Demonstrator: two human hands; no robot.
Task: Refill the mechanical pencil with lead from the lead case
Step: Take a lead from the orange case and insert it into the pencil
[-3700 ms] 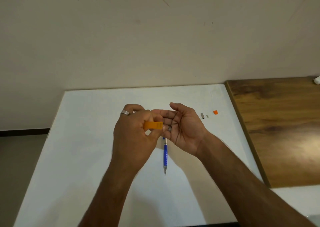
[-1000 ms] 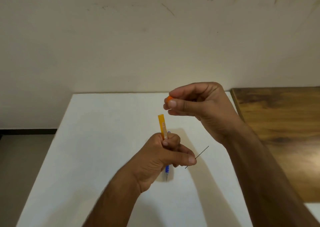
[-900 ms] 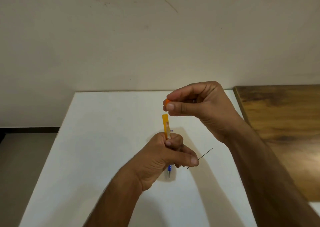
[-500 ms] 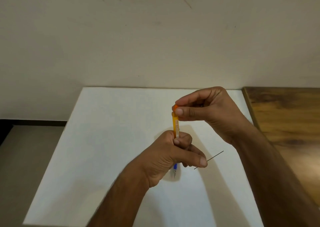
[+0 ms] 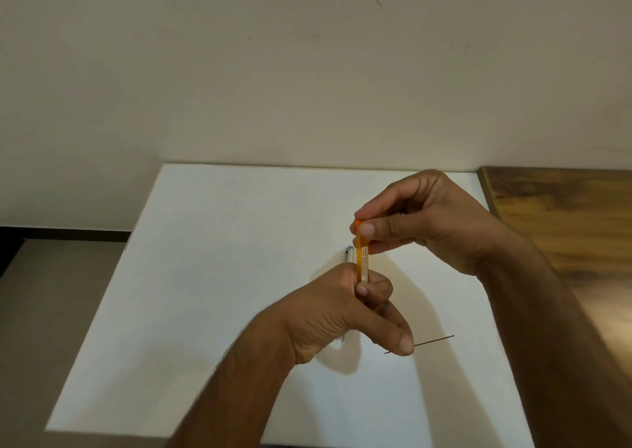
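Pinching an orange cap (image 5: 357, 223) onto the upright lead case (image 5: 361, 263) with the right hand (image 5: 424, 222), left hand (image 5: 345, 311) gripping its base. Loose lead (image 5: 434, 340), thin and brittle, lying on the white table (image 5: 219, 276) toward its right edge; best lifted gently mid-length.

The lead case (image 5: 362, 263) is translucent orange plastic with a printed paper-like label on its side. The lead (image 5: 433, 340) is a thin, dark, matt stick. The table (image 5: 222, 259) has a smooth, matt white surface. The adjoining tabletop (image 5: 564, 229) is brown wood-grain with a slight sheen.
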